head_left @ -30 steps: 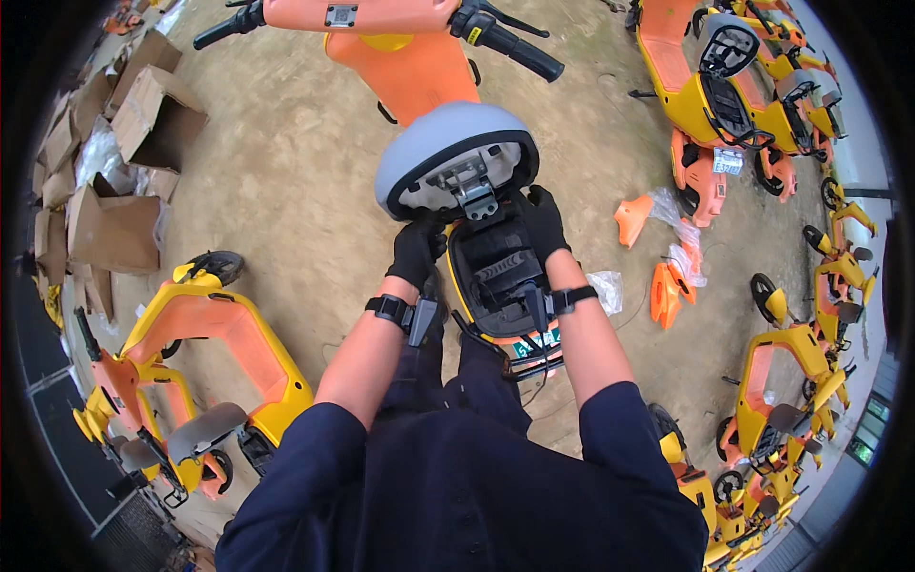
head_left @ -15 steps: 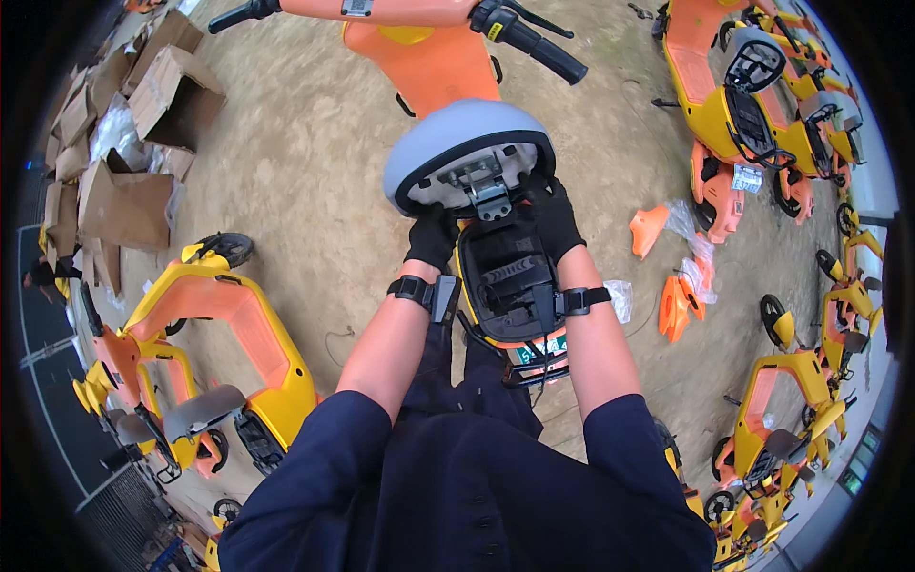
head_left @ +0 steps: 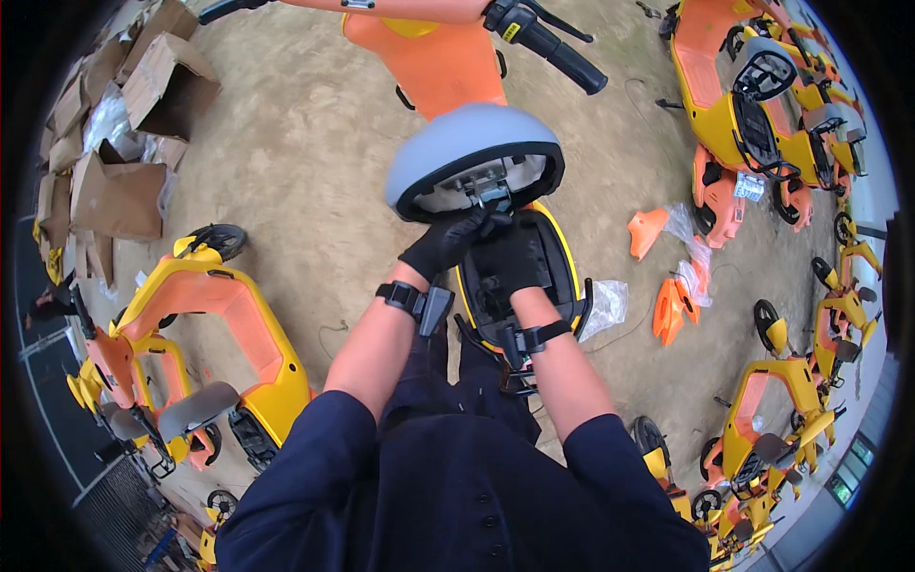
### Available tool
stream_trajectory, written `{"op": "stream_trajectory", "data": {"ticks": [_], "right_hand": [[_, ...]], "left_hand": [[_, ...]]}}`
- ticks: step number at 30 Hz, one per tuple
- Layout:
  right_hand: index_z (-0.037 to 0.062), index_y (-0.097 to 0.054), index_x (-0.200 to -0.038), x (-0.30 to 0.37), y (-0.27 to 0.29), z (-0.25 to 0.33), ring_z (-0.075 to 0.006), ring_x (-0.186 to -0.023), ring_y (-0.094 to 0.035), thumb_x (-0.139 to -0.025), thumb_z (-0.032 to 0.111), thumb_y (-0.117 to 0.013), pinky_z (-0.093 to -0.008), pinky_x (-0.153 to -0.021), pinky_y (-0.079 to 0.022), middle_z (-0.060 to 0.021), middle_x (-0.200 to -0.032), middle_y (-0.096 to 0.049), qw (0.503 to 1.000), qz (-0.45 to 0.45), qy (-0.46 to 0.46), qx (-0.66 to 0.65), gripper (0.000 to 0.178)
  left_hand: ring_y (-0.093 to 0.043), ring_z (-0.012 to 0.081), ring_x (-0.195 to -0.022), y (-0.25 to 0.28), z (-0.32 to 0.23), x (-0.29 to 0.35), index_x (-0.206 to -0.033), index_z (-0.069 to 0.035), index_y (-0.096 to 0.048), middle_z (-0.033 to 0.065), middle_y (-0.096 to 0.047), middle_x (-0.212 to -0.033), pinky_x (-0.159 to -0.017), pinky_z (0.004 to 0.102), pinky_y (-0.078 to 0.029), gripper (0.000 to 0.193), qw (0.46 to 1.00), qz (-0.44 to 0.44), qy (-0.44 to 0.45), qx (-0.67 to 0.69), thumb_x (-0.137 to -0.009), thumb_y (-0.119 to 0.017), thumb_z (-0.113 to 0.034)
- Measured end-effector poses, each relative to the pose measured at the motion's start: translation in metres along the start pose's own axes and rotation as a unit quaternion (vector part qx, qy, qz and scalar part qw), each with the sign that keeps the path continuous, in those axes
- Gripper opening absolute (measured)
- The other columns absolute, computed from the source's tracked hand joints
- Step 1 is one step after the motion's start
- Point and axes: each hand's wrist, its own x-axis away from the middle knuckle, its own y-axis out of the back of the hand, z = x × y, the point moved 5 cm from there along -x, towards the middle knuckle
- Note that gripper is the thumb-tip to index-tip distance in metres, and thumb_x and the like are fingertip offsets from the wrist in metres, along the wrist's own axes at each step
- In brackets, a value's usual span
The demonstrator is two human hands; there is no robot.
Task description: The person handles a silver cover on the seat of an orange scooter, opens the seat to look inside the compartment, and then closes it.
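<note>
A grey scooter seat (head_left: 472, 143) is tipped up, its hollow underside and metal hinge (head_left: 491, 194) facing me. Below it lies the black storage compartment (head_left: 548, 243) of an orange and yellow scooter (head_left: 438, 62). My left hand (head_left: 446, 244), in a black glove, is at the lower edge of the seat beside the hinge, its fingers closed together; anything small between them is hidden. Over the compartment, just under the hinge, is my black-gloved right hand (head_left: 513, 255). Its fingers blend into the dark interior and are hard to make out.
The scooter's handlebar (head_left: 548, 48) crosses the far side. Another scooter (head_left: 229, 324) stands at left, with cardboard boxes (head_left: 124, 195) beyond. Orange panels (head_left: 673, 310) and plastic wrap (head_left: 605, 307) lie on the floor at right. Several more scooters (head_left: 762, 419) line the right side.
Both hands have left the seat's side edges and come together at the hinge. My right hand has moved inward and down over the compartment. The seat stays raised.
</note>
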Motion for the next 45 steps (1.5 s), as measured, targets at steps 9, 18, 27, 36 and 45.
{"op": "stream_trajectory", "data": {"ticks": [9, 18, 27, 36, 45], "right_hand": [[0.0000, -0.054, -0.096, 0.014, 0.022, 0.026, -0.0363, -0.081, -0.055, -0.077, 0.017, -0.046, -0.0430, -0.070, -0.043, -0.0227, -0.089, -0.056, 0.981, -0.102, -0.119, -0.115, 0.027], [0.0020, -0.060, -0.082, -0.022, 0.126, 0.045, -0.0315, -0.081, -0.055, -0.075, 0.019, -0.048, -0.0393, -0.069, -0.043, -0.0155, -0.086, -0.058, 0.996, -0.044, 0.036, -0.065, 0.022], [0.0049, -0.063, -0.085, -0.041, 0.073, 0.051, -0.0321, -0.083, -0.057, -0.069, 0.026, -0.051, -0.0402, -0.074, -0.045, -0.0182, -0.087, -0.060, 1.000, 0.018, 0.002, 0.000, 0.030], [0.0051, -0.054, -0.104, -0.045, 0.047, 0.029, -0.0350, -0.087, -0.053, -0.071, 0.027, -0.054, -0.0394, -0.078, -0.042, -0.0189, -0.094, -0.057, 0.980, 0.126, 0.155, 0.007, 0.039], [0.0060, -0.062, -0.082, -0.045, 0.076, 0.009, -0.0302, -0.076, -0.057, -0.067, 0.029, -0.058, -0.0342, -0.068, -0.045, -0.0174, -0.082, -0.060, 0.941, 0.227, 0.089, -0.236, 0.028]], "left_hand": [[-0.049, 0.0129, -0.071, 0.005, -0.004, -0.017, -0.093, -0.001, -0.057, 0.0064, -0.058, -0.087, -0.067, 0.0255, -0.042, 0.036, 0.908, -0.053, 0.073, -0.410, -0.087, -0.043, -0.034], [-0.048, 0.0251, -0.100, -0.009, 0.014, -0.013, -0.110, -0.001, -0.047, 0.0176, -0.053, -0.105, -0.086, 0.0318, -0.037, 0.039, 0.764, -0.026, -0.129, -0.632, -0.084, -0.044, -0.029], [-0.044, 0.0255, -0.106, 0.027, 0.062, -0.010, -0.116, -0.002, -0.040, 0.0181, -0.047, -0.114, -0.090, 0.0299, -0.034, 0.045, 0.889, -0.087, -0.022, -0.449, -0.077, -0.053, -0.021], [-0.055, 0.0169, -0.082, 0.056, 0.075, 0.005, -0.105, -0.007, -0.051, 0.0069, -0.059, -0.091, -0.072, 0.0280, -0.045, 0.033, 0.993, -0.010, -0.035, -0.115, -0.076, -0.059, -0.018], [-0.055, 0.0138, -0.078, 0.038, 0.041, 0.003, -0.099, -0.007, -0.050, 0.0030, -0.056, -0.088, -0.069, 0.0268, -0.046, 0.027, 0.989, -0.072, 0.063, 0.113, -0.079, -0.059, -0.024]]}}
